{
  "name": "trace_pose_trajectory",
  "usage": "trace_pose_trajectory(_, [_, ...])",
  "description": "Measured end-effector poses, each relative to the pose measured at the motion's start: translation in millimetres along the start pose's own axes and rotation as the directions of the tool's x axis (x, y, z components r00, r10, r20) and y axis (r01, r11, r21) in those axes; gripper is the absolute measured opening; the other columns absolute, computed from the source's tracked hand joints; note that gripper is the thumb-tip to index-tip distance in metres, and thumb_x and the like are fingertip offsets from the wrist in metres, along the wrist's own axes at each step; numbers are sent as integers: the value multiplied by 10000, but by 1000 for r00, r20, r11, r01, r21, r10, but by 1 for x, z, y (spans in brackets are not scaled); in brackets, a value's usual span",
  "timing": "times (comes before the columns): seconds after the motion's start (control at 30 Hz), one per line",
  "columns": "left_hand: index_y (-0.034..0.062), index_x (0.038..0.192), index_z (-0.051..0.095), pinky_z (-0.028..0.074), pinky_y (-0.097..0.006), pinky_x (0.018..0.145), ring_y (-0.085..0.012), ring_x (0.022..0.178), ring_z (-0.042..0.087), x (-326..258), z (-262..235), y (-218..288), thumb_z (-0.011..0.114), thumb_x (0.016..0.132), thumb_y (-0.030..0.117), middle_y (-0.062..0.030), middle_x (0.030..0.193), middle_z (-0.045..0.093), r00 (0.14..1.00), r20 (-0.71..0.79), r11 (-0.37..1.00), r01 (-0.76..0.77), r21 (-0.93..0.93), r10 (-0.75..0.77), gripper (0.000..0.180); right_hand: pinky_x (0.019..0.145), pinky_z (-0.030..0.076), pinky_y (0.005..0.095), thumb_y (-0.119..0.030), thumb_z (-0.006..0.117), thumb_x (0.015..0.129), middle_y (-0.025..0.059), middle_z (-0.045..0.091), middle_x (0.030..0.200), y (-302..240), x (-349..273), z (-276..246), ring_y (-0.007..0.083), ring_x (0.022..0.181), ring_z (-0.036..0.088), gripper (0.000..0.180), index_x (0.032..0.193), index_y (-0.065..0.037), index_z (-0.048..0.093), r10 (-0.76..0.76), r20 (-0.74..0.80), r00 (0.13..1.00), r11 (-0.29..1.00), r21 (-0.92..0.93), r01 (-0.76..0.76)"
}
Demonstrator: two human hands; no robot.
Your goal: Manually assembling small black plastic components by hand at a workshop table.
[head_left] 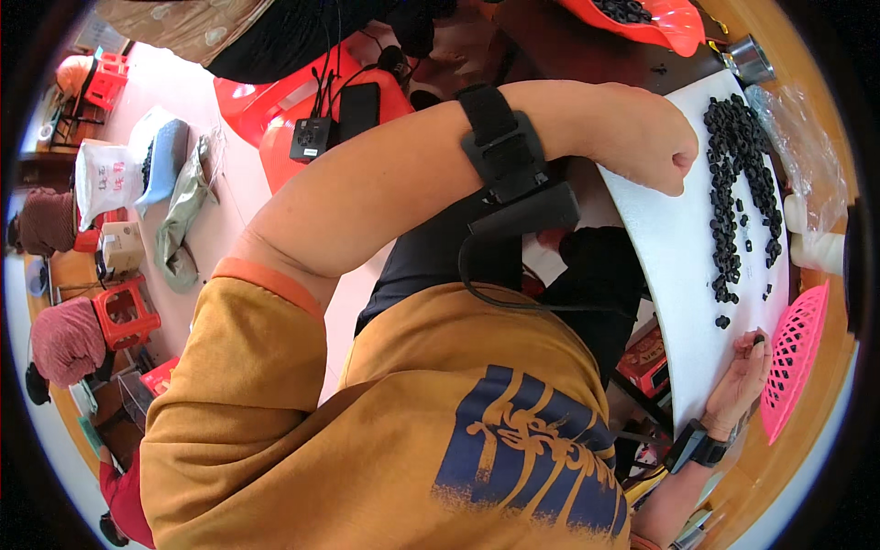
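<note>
My left hand (651, 137) is curled into a fist over the far end of a white board (674, 302). Whatever its fingers may hold is hidden. Nearer the board's lower right end, my right hand (736, 378) pinches a small black part (759, 339) at its fingertips. Many small black parts (724, 220) lie between the hands in two long rows, with a few loose ones between and below them. A black strap with a box (504, 151) sits on my left forearm, and a black device (697, 449) is strapped to my right wrist.
A pink perforated basket (796, 362) stands beside my right hand. Clear plastic wrap (811, 156) lies along the board's right side. At the top are a metal cup (750, 60) and a red basin (674, 32) with black parts. Red stools (266, 105) and sacks (103, 179) stand left.
</note>
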State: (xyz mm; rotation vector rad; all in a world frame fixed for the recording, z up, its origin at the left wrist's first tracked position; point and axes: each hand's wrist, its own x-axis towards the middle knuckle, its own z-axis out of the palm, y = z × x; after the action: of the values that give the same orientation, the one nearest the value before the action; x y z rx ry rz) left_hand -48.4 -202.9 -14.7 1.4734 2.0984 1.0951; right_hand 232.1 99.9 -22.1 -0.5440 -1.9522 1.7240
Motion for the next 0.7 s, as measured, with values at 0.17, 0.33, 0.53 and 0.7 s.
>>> trace_pose_trajectory(0.17, [17, 907, 646, 471, -344, 665, -244, 726, 606, 1, 2, -2, 595, 819, 255, -121, 792, 646, 1000, -14, 1000, -18, 19, 18, 259, 909, 423, 285, -154, 518, 959, 79, 580, 1006, 0, -4, 1, 147, 937, 542, 262, 1151, 24, 535, 13, -54, 998, 1000, -6, -13])
trace_pose_trajectory(0.33, [27, 892, 643, 467, -338, 649, -243, 709, 608, -2, 3, -4, 597, 823, 255, -116, 772, 643, 999, -40, 1000, 0, -16, -1, 242, 888, 430, 278, -147, 526, 953, 80, 583, 1004, 4, -1, 2, 146, 929, 545, 259, 1147, 24, 539, 9, -73, 997, 1000, 4, -8])
trace_pose_trajectory(0.53, [34, 879, 638, 463, -345, 637, -246, 693, 604, 0, 3, 0, 597, 820, 247, -106, 753, 635, 997, -75, 1000, 29, 6, -29, 225, 867, 434, 276, -143, 537, 947, 66, 589, 988, 2, 1, 7, 136, 902, 548, 255, 1143, 19, 546, -1, -73, 997, 1000, 2, 1])
trace_pose_trajectory(0.7, [41, 855, 624, 457, -345, 630, -241, 679, 595, 2, 0, 2, 596, 816, 244, -107, 732, 616, 996, -91, 1000, -11, 14, 13, 209, 844, 430, 262, -131, 551, 934, 58, 591, 981, -1, 0, 5, 130, 882, 541, 246, 1129, 20, 553, -12, -77, 997, 1000, -19, 10])
